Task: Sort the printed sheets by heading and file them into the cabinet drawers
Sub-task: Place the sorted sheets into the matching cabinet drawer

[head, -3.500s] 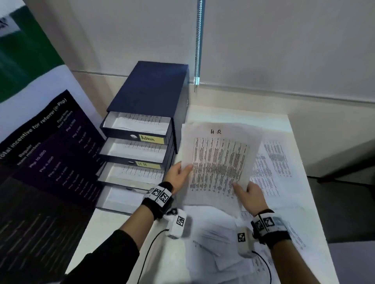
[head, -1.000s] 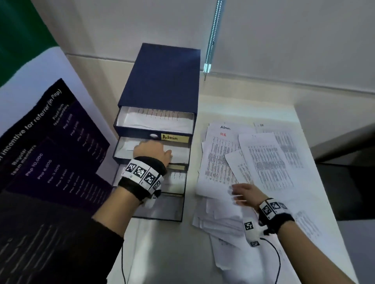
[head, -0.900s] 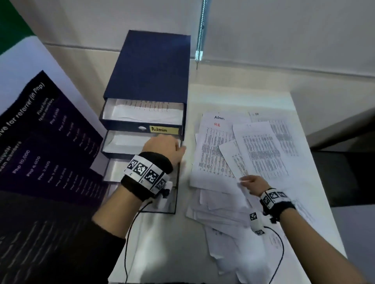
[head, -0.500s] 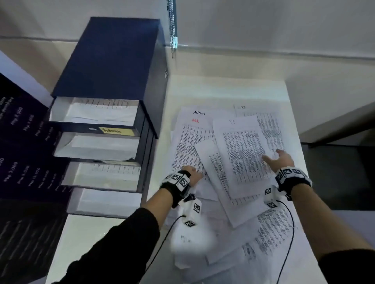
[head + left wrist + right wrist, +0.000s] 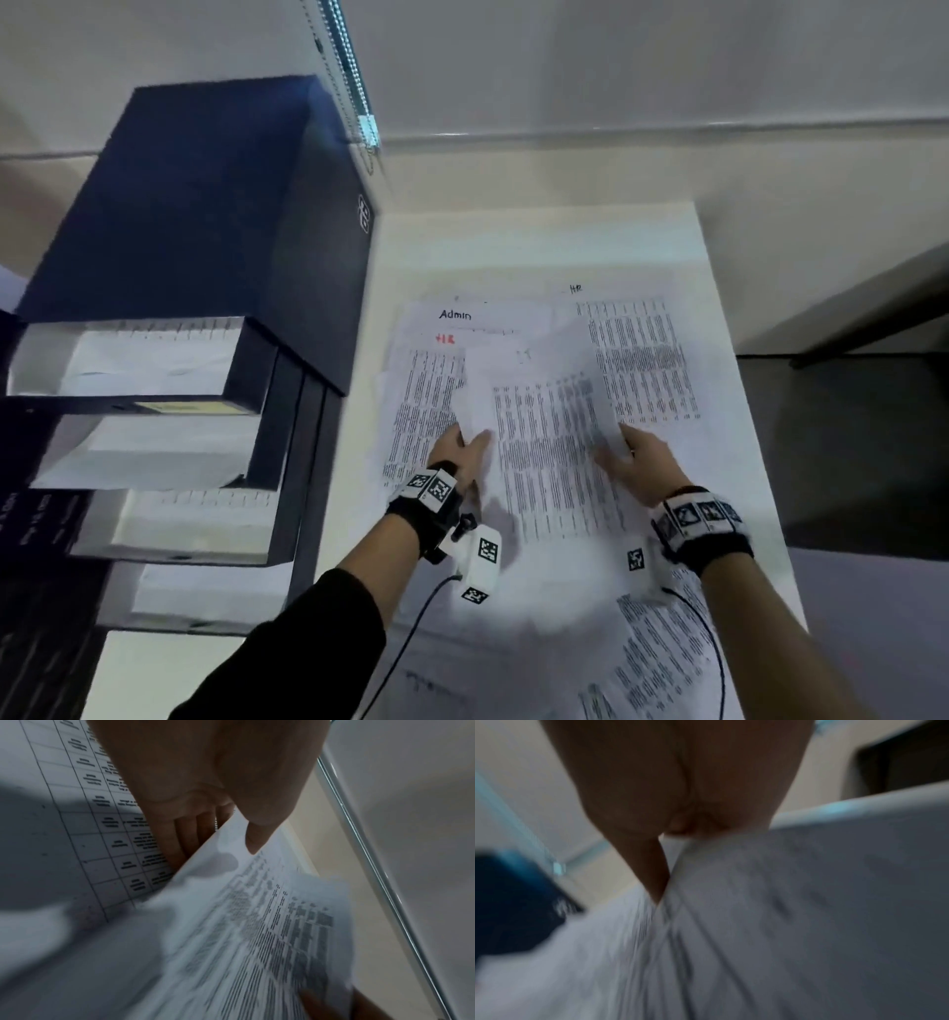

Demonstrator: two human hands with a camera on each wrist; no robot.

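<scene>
Both hands lift one printed sheet [image 5: 544, 437] above the pile [image 5: 642, 370] on the table [image 5: 539, 241]. The left hand [image 5: 459, 455] pinches its left edge, thumb on top, fingers beneath. The right hand [image 5: 634, 462] grips its right edge, thumb over the paper. The cabinet [image 5: 205, 216] stands at left with its drawers [image 5: 133, 354] pulled open.

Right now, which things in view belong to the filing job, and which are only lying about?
Belong to the job:
- held sheet, pinched by the left hand and right hand
- loose sheets on the table, headed Admin or HR
- cabinet with its open drawers

Lying about:
- dark poster at the left
- blind cord on the wall
</scene>
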